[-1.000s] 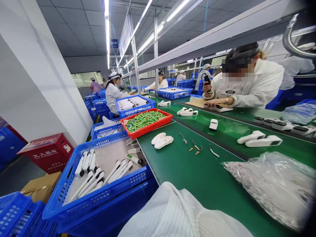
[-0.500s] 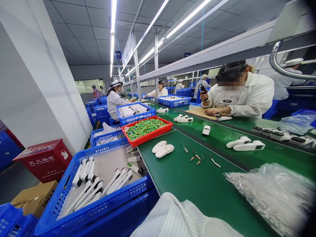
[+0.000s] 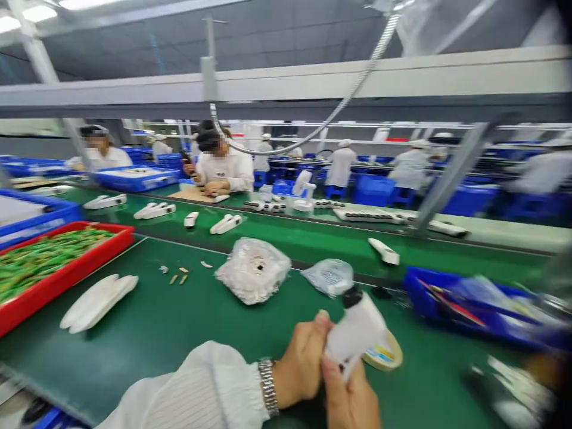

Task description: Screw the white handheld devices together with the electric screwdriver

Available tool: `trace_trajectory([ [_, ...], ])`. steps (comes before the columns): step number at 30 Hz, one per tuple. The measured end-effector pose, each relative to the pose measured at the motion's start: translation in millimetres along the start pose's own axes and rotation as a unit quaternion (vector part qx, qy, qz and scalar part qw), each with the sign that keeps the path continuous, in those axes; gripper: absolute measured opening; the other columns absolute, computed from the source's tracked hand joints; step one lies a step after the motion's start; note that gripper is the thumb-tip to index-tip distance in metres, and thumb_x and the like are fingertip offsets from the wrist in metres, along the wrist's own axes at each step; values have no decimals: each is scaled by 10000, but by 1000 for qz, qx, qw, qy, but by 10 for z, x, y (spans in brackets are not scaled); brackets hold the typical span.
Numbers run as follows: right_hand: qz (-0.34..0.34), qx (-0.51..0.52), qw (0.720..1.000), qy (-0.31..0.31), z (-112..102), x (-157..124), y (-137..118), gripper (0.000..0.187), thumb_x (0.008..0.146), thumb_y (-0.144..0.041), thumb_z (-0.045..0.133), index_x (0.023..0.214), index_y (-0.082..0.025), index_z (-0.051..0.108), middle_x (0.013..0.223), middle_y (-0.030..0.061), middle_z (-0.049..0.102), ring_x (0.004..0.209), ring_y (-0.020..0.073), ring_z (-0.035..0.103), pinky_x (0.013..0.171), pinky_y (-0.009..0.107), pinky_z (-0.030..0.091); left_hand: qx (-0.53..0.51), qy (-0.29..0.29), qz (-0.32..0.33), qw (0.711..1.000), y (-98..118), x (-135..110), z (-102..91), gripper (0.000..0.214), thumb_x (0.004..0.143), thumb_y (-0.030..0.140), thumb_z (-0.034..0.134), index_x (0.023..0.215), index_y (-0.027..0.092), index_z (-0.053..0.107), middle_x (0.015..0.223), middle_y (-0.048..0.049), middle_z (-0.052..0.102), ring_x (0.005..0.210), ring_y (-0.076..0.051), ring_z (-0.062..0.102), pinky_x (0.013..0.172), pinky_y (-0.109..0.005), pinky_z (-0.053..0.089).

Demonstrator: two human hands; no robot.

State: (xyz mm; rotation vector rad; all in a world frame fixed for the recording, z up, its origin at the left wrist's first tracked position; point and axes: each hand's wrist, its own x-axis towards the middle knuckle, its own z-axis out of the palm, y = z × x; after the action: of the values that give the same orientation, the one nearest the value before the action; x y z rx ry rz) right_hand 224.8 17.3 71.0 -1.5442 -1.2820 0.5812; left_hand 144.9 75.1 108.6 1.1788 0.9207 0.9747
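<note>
Both of my hands hold a white handheld device (image 3: pixel 355 331) with a black tip, just above the green bench near its front edge. My left hand (image 3: pixel 301 363), with a metal watch at the wrist, is closed on the device's left side. From below, my right hand (image 3: pixel 351 396) grips its lower end. A roll of tape (image 3: pixel 386 356) lies right behind the device. The picture is blurred by motion.
A red tray (image 3: pixel 67 273) of green cells sits at the left, with white shells (image 3: pixel 98 301) beside it. Two plastic bags (image 3: pixel 252 269) lie mid-bench, and a blue bin (image 3: pixel 465 304) stands at the right. Devices ride the green conveyor (image 3: pixel 313 238). Co-workers sit beyond it.
The view has swung right, from the blue crates beside the bench to the bench itself. Both hands, out of sight before, now show holding the white device.
</note>
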Motion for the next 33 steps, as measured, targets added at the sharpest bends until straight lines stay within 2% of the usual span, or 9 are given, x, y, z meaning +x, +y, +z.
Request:
trace_trajectory([
  [5,-9,95,994,-47,27,134,-102,557,879,-557,406,1278,-169,397,1105,95,647,1007,221,618,776,257,483,-3,15,-8,1000,-105,7,-53,673,723,794,376,726,160,604,704,-39,573,676,-156,520,565,-245,423],
  [9,28,136,986,-90,-44,218,-73,462,841,-572,496,1095,-188,465,767,33,648,643,198,629,584,268,465,-11,-39,-74,996,-141,2,-1,698,691,840,312,585,176,498,443,40,413,362,-76,323,335,-208,228],
  [14,97,211,968,-93,24,294,-19,491,809,-657,475,989,-200,470,601,-34,544,465,127,508,454,229,391,-34,-41,-100,994,-155,82,-1,606,716,787,398,693,188,486,366,92,333,300,-56,253,299,-164,177],
  [18,206,300,924,-114,137,324,36,515,864,-682,253,913,-194,411,477,-90,401,378,85,418,396,182,329,-57,-31,-69,995,-48,160,-172,460,743,656,545,831,209,476,377,138,277,291,-36,160,293,-144,162],
  [22,301,353,861,-208,246,380,33,400,932,-502,231,901,-158,431,531,-39,493,393,94,492,400,193,405,-47,3,-18,999,96,107,-340,389,758,555,619,866,210,475,527,115,414,331,-14,249,327,-133,237],
  [26,317,365,835,-262,294,453,-32,398,949,-352,185,884,-120,502,602,18,568,436,86,557,484,209,483,-49,-16,-37,998,134,-4,-376,478,779,556,596,1107,220,507,624,77,460,418,-51,372,394,-172,357],
  [28,309,357,836,-279,222,409,-53,384,934,-358,259,886,-111,549,660,31,593,484,85,590,546,217,507,-53,-26,-57,997,118,-42,-373,537,769,560,607,1176,229,490,614,72,458,446,-65,376,420,-179,373],
  [30,301,328,849,-287,35,275,-53,307,865,-375,450,968,-117,579,700,23,608,506,92,599,555,220,504,-50,-18,-73,996,105,-67,-375,551,738,571,637,1152,230,511,629,59,483,473,-71,386,417,-166,350],
  [33,271,250,890,-269,-522,-15,-6,465,695,-328,697,1111,-152,587,756,30,645,639,135,627,654,251,506,-22,-22,-99,995,120,-91,-384,439,728,594,631,914,201,581,604,48,494,468,-66,376,397,-152,307],
])
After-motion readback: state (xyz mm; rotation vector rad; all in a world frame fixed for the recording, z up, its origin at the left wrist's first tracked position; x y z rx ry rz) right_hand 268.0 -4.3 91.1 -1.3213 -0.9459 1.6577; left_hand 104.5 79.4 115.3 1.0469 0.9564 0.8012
